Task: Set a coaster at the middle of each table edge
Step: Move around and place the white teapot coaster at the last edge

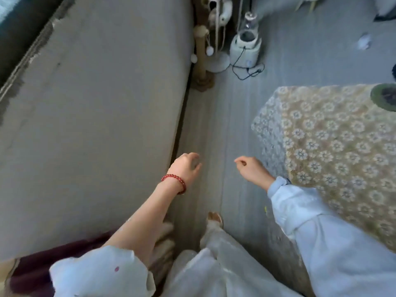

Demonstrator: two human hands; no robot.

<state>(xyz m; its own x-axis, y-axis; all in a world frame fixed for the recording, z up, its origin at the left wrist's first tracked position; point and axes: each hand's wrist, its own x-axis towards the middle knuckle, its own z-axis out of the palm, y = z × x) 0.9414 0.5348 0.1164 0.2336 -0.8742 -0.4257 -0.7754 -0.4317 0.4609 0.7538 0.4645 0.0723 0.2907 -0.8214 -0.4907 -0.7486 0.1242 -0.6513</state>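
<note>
The table stands at the right under a lace cloth with a flower pattern. A round green coaster with a dark centre lies near its far edge, cut off by the frame's right side. My left hand, with a red bead bracelet at the wrist, hangs over the floor with its fingers curled and nothing visible in it. My right hand is loosely curled too, left of the table's near corner, apart from the cloth, and holds nothing.
A long grey sofa fills the left side. A narrow strip of wood floor runs between sofa and table. At its far end stand a cat scratching post and a white appliance with a black cord.
</note>
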